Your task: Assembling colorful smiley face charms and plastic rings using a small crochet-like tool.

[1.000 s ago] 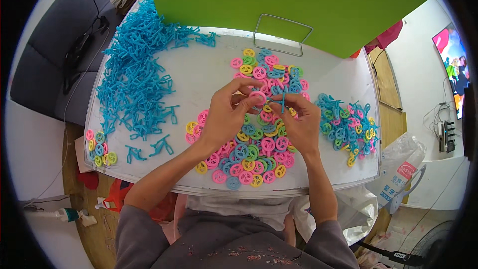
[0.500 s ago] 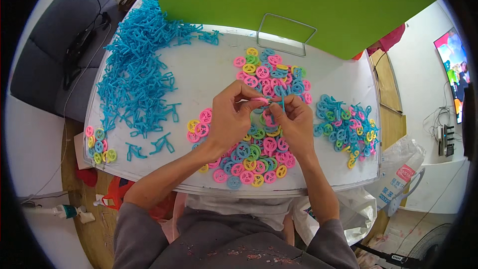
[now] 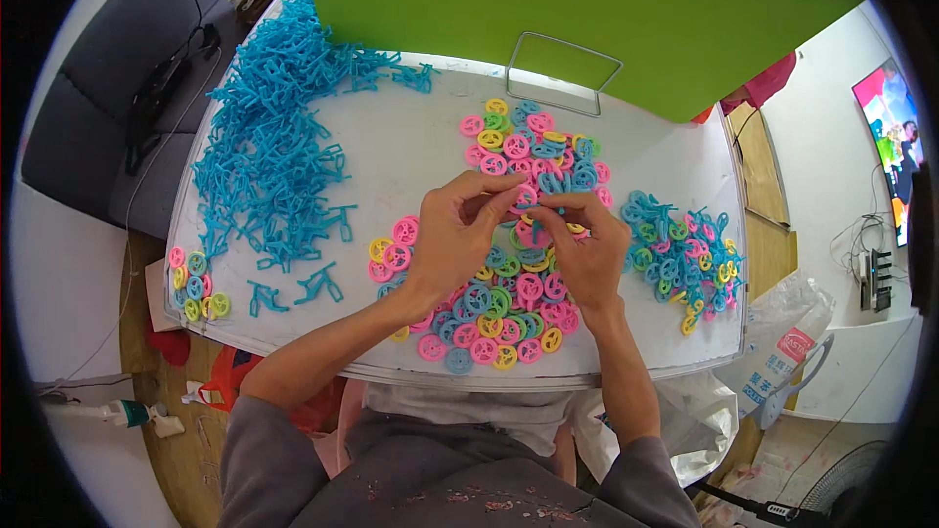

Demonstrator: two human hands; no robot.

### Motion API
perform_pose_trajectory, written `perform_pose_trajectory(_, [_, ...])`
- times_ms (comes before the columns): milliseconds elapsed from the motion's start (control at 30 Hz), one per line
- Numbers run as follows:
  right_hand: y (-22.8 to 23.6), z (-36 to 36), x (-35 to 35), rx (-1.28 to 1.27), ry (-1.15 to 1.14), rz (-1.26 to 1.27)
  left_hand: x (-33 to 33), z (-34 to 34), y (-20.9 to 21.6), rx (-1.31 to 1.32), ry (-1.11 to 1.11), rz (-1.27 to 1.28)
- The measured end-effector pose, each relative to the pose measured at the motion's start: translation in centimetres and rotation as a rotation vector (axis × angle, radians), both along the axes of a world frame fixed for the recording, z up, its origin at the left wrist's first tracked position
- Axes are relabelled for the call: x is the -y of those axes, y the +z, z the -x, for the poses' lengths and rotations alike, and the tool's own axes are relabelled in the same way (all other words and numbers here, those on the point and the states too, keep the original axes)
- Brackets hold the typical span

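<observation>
Seen from above, a person sits at a white desk (image 3: 411, 152) covered in small plastic parts. Both hands meet over the middle: the left hand (image 3: 460, 235) and right hand (image 3: 587, 249) each pinch the same small pink wheel (image 3: 526, 198), held just above a pile of pink, yellow, green and blue wheels (image 3: 499, 313). They appear to be joining it to a blue piece, which likely calls for a firm press. A heap of blue frames (image 3: 274, 147) lies left, finished pieces (image 3: 685, 254) right, a green board (image 3: 587, 10) behind. Nothing blocks the hands.
</observation>
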State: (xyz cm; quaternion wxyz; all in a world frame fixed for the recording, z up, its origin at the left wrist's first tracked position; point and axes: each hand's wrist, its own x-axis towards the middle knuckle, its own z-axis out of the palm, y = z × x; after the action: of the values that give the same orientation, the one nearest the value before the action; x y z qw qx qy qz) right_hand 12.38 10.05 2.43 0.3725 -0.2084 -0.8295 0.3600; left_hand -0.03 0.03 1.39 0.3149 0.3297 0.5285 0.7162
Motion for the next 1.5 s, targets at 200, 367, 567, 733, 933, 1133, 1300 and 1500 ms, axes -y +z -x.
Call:
perform_pose_trajectory(200, [-1.4, 0.5, 0.2, -0.092, -0.024, 0.187, 0.0, -0.5, 0.3, 0.062, 0.026, -0.016])
perform_pose_trajectory(367, [-1.9, 0.8, 0.6, -0.115, -0.034, 0.343, 0.4, -0.1, 0.4, 0.160, -0.032, 0.023])
perform_pose_trajectory(567, [-1.9, 1.1, 1.0, -0.152, -0.036, 0.420, 0.5, -0.1, 0.2, 0.293, -0.042, -0.001])
perform_pose_trajectory(733, [-1.8, 1.5, 1.5, -0.191, -0.051, 0.506, 0.7, -0.2, 0.1, 0.387, -0.030, -0.015])
perform_pose_trajectory(933, [-1.5, 1.6, 1.6, -0.128, -0.105, 0.384, 0.7, -0.2, 0.4, 0.166, 0.028, 0.042])
perform_pose_trajectory(1133, [-1.4, 0.8, 0.5, -0.081, -0.011, 0.175, 0.1, 0.7, -0.5, -0.121, 0.040, 0.026])
perform_pose_trajectory(1300, [1.4, -0.8, -1.2, 0.038, 0.048, 0.272, -0.2, 1.6, -0.2, -0.041, -0.138, 0.063])
perform_pose_trajectory(1500, [3.2, -8.9, -7.0, 0.123, -0.287, 0.165, 0.9, -0.7, 0.0, -0.922, -0.200, -0.006])
